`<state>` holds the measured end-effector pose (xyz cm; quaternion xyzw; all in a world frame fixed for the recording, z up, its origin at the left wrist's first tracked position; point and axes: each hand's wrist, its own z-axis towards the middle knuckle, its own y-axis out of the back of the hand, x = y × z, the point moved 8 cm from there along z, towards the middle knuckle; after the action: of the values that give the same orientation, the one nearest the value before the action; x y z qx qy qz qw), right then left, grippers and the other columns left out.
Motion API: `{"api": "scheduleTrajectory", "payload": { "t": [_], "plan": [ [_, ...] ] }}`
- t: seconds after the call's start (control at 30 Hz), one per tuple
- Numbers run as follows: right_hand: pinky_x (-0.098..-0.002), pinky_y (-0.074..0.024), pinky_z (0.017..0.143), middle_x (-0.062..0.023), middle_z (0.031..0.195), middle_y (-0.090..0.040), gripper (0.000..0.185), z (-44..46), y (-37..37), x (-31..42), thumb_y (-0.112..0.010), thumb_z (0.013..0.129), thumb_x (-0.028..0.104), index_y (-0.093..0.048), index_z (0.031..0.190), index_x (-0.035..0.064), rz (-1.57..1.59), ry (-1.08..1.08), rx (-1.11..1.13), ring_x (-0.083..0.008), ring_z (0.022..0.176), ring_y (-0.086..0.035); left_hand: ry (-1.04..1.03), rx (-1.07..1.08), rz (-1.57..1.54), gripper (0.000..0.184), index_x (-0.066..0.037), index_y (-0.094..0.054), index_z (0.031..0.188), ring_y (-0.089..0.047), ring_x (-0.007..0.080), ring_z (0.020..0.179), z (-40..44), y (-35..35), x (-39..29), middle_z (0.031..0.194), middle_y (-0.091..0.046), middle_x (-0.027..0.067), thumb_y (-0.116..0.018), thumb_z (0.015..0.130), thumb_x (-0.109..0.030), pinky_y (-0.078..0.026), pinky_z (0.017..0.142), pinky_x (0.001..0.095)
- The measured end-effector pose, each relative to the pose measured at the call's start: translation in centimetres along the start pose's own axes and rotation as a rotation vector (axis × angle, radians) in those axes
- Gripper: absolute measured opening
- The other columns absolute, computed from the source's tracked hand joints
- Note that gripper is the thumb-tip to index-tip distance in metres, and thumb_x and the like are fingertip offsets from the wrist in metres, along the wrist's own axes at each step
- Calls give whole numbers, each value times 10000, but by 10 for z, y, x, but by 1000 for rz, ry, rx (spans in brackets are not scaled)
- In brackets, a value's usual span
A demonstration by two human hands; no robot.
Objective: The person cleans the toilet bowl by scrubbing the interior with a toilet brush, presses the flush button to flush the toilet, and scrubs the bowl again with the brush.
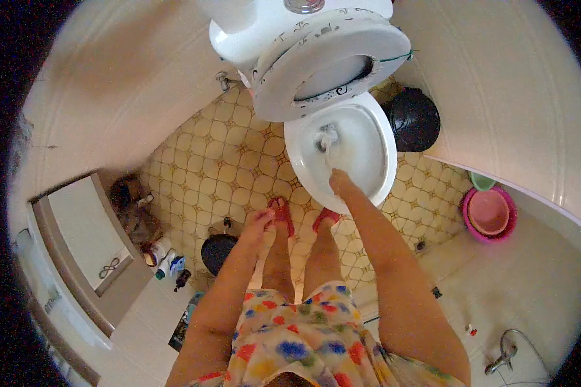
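My right hand (pixel 339 182) reaches over the front of the white toilet bowl (pixel 386 151), its fingers closed round the thin pale handle of what looks like a toilet brush (pixel 329 138). The whitish head of the brush is down in the bowl near the drain, blurred against the wet surface. Behind it, the toilet seat and lid (pixel 277 93), white with a dark floral pattern, stand raised against the cistern (pixel 229 42). My left hand (pixel 259 222) hangs low beside my leg, above the floor, with loose fingers apart and nothing visible in it.
A black bin (pixel 416 120) stands right of the toilet. Pink basins (pixel 489 213) are by the right wall, with a shower hose (pixel 523 335) below. Bottles (pixel 168 264) and a dark round object (pixel 218 253) sit at the left on the tiled floor (pixel 206 155).
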<state>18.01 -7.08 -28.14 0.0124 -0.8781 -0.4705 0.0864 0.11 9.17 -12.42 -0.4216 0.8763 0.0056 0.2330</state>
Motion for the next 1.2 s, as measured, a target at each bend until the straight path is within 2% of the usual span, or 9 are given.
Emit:
{"api": "scheduleTrajectory", "payload": {
  "t": [0.07,0.13,0.2,0.4,0.5,0.63,0.8,1.0,1.2],
  "plan": [
    [-325,-430,518,-87,607,-559,141,39,-57,-44,-500,721,211,-547,665,89,103,-38,-269,-202,593,-537,-3,40,-13,114,-96,-542,831,-483,86,678,8,12,12,726,-532,-15,-582,754,-171,-376,631,217],
    [-339,-416,463,-91,593,-546,170,21,-28,-72,-449,767,224,-537,720,86,1128,-636,-201,-199,534,-521,17,6,18,109,-90,-541,830,-485,87,678,3,18,15,719,-534,-13,-578,759,-165,-376,628,217],
    [-352,-409,424,-100,584,-535,199,-10,-27,-52,-407,797,227,-521,741,74,1533,-973,-223,-202,491,-511,58,-80,91,110,-81,-540,831,-485,86,676,-11,11,6,711,-534,-12,-572,764,-162,-376,623,218],
    [-360,-398,362,-139,570,-519,183,-34,-56,-32,-375,802,175,-464,718,40,853,-801,-574,-210,416,-500,-1,-19,12,120,-75,-539,851,-479,87,667,-2,9,14,743,-532,-8,-555,777,-168,-370,621,220],
    [-329,-355,329,-125,554,-497,112,5,-95,-60,-393,781,129,-450,718,55,1419,-614,-224,-186,364,-447,85,-95,67,131,-70,-538,862,-481,93,669,-18,11,2,760,-532,-2,-559,771,-162,-374,615,220],
    [-275,-275,298,-56,514,-448,141,28,-66,-99,-394,787,131,-411,655,85,1833,-854,-61,-125,329,-344,-50,-62,6,143,-69,-538,866,-478,89,663,-7,24,7,744,-524,-6,-568,760,-161,-367,602,212],
    [-199,-237,305,23,492,-378,198,-26,34,-97,-368,823,191,-385,640,118,2715,-986,-522,-66,347,-298,-36,-144,-17,142,-65,-542,859,-476,84,662,-23,14,16,722,-513,-9,-572,755,-157,-364,599,203],
    [-208,-288,330,26,478,-361,238,-115,66,-88,-405,824,288,-400,634,146,2976,-666,-759,-84,345,-316,-47,-76,-109,109,-61,-543,844,-467,83,625,-30,-43,7,719,-512,-1,-563,761,-130,-367,555,200],
    [-165,-263,326,50,492,-344,190,-146,52,-47,-398,844,257,-415,726,109,2955,-1059,-994,-46,353,-308,-15,-12,-155,79,-59,-531,822,-478,95,595,-16,-53,29,708,-512,6,-552,770,-114,-397,531,225]
  ]
}}
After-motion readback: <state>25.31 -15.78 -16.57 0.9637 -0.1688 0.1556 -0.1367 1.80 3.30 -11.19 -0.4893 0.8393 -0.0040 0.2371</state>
